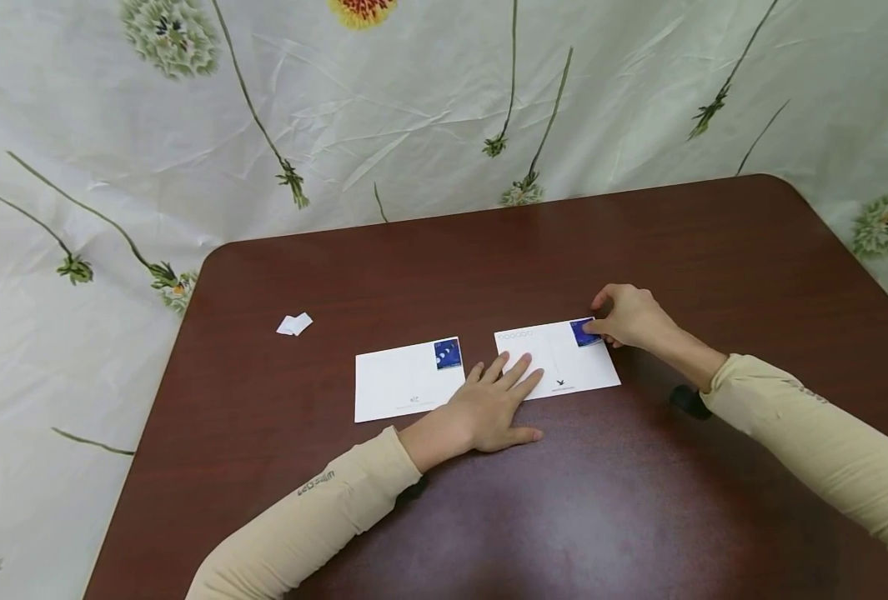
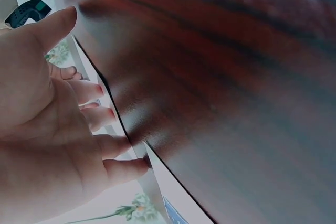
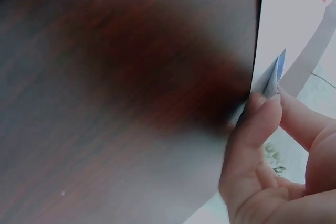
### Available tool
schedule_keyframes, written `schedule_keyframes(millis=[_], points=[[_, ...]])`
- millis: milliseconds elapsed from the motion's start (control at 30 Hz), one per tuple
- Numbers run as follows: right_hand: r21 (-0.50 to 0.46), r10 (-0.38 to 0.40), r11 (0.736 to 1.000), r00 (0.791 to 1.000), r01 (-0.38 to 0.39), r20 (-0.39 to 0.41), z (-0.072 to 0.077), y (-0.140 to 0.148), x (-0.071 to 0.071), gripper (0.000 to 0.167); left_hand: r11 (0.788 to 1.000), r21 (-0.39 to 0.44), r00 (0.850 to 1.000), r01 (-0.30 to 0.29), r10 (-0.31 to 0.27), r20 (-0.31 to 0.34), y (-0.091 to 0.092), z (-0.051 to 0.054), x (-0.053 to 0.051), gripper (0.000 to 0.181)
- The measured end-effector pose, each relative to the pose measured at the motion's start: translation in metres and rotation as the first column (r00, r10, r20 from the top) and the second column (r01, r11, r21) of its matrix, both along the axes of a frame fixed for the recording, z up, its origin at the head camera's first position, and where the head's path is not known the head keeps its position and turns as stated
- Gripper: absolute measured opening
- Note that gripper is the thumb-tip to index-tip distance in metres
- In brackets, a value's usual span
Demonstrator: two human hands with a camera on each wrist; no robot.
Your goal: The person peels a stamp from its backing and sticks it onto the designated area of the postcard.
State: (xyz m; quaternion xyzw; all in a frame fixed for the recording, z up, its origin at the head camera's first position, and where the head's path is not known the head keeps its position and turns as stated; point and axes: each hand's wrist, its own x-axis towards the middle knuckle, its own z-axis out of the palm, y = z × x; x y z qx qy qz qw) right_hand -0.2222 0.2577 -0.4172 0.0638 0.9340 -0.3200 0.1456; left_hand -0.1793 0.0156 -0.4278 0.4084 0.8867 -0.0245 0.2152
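In the head view a white postcard [image 1: 528, 337] lies on the right, with a dark blue stamp [image 1: 579, 335] at its upper right corner. My right hand [image 1: 631, 318] pinches that stamp by its right edge. The right wrist view shows the stamp [image 3: 281, 66] tilted up off the card [image 3: 278, 19] between thumb and finger. My left hand [image 1: 489, 417] lies flat with spread fingers, its fingertips pressing on the card's lower left part. Just left of it is a second white postcard [image 1: 394, 383], partly covered by that hand, bearing a blue stamp [image 1: 447, 354] with white moon shapes.
Small white paper scraps [image 1: 293, 325] lie at the left on the dark brown table [image 1: 428, 275]. Behind the table hangs a pale cloth [image 1: 413, 108] with a flower print. Dark bands show beneath both wrists, close to the tabletop.
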Motion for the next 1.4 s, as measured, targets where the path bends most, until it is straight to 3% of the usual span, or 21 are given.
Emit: schedule_keyframes(millis=[200, 433, 767, 1233, 1400], points=[[0.168, 0.069, 0.984, 0.996, -0.058, -0.057, -0.002, 0.005, 0.002, 0.057, 1.0, -0.002, 1.0, 0.003, -0.003, 0.0, 0.001, 0.001, 0.0, 0.08], [0.257, 0.194, 0.954, 0.971, -0.155, -0.137, -0.014, 0.012, -0.002, 0.076, 1.0, -0.006, 1.0, 0.011, -0.011, -0.004, 0.0, 0.002, 0.0, 0.08], [0.266, 0.23, 0.943, 0.969, -0.2, -0.088, -0.023, 0.014, -0.008, 0.082, 1.0, -0.01, 1.0, 0.007, -0.007, -0.014, 0.001, 0.002, 0.001, 0.08], [0.241, 0.338, 0.92, 0.937, -0.309, -0.09, -0.025, 0.026, -0.003, 0.092, 1.0, -0.021, 0.999, 0.001, -0.002, -0.04, 0.0, 0.001, 0.002, 0.078], [0.225, 0.371, 0.911, 0.925, -0.345, -0.086, -0.026, 0.033, -0.003, 0.088, 0.999, -0.035, 0.999, 0.005, -0.006, -0.036, 0.0, 0.001, 0.001, 0.077]])
